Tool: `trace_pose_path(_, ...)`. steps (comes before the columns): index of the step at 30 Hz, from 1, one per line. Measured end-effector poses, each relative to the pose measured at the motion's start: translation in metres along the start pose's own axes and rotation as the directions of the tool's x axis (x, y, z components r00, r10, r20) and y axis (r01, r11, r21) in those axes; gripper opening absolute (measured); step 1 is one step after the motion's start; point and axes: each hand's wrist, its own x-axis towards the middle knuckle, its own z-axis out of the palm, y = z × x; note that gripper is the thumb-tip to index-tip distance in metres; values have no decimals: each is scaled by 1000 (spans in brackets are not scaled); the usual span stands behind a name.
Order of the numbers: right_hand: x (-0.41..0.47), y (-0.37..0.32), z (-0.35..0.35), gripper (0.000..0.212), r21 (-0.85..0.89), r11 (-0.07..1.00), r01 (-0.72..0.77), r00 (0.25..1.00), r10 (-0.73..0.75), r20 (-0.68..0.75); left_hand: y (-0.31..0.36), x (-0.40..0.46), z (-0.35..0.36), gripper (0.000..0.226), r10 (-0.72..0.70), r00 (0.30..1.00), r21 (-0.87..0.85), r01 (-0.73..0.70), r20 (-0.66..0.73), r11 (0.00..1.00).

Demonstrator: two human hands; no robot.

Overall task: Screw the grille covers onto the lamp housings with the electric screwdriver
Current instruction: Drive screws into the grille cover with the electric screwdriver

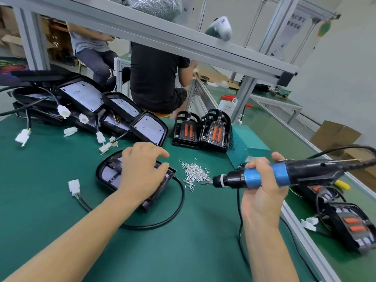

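A black lamp housing point(109, 171) lies on the green mat at centre, its black cable looping to the right. My left hand point(142, 169) rests on top of it with fingers curled over its far edge. My right hand point(262, 186) grips the blue-and-black electric screwdriver point(284, 175), held level with its bit pointing left. The bit tip touches the right edge of a pile of small silver screws point(195, 173). Two grille covers with orange strips point(201, 129) stand behind the screws.
A stack of open housings with white connectors point(85, 104) fills the back left. A teal power box point(246, 147) sits right of the grilles. Finished lamps point(350, 226) lie at the right edge. Two people sit beyond the bench frame point(183, 45).
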Motion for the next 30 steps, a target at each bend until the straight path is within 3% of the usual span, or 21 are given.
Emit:
trace_pose_path(2,-2,-2,-4,37,-27,1000,12,1000,-12,-9,17,8,13,10,74,991,43,-80,116,996)
trace_pose_path(5,-3,-4,-9,37,-72,997,15,1000,-16,-12,36,18,41,18,127,945,151,-179,301,972)
trace_pose_path(11,-2,-2,-13,37,-173,985,-5,1000,11,30,53,26,82,23,66,834,354,-302,547,885)
trace_pose_path(16,-2,-3,-17,38,-181,983,-18,999,25,36,56,24,92,28,30,813,462,-361,582,810)
trace_pose_path(19,-1,-4,-18,38,-191,981,-24,999,30,27,58,21,93,37,50,811,458,-378,582,805)
trace_pose_path(25,0,-3,-19,39,-186,982,-30,999,35,21,64,17,94,34,11,800,461,-356,599,813)
trace_pose_path(30,-2,-2,-21,39,-185,982,-32,999,37,26,66,17,93,34,27,766,465,-417,642,781)
